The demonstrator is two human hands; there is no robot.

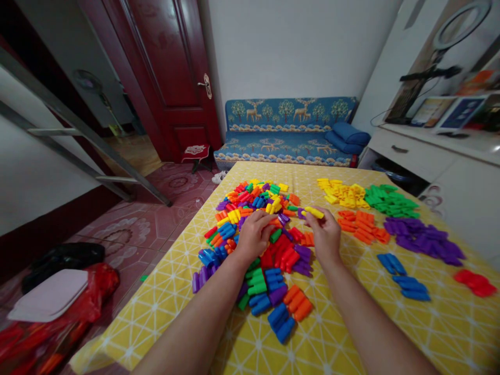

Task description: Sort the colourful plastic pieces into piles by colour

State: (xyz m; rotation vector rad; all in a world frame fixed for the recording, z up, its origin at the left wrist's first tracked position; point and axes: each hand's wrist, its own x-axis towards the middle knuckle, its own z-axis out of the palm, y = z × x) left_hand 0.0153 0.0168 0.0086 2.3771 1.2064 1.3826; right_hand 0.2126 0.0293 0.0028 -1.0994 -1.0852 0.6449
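Right hand [326, 237] pinches yellow block [314, 212] at fingertips, just above far edge of mixed pile [258, 208]. Block long axis roughly left-right, slight tilt. Yellow heap [341, 194] sits ahead-right of block, near, on counter [390, 323]. Orange heap [361, 226] just right of that hand. Left hand [253, 235] curled palm-down on mixed pile; gripping a piece or not, cannot tell. Right hand nearer yellow heap.

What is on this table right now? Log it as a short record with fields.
left hand: resting on the mixed pile, grip unclear
right hand: pinches a yellow piece
sorted, right of the pile: yellow heap, green heap, orange heap, purple heap, blue heap, red heap
surface: yellow tablecloth
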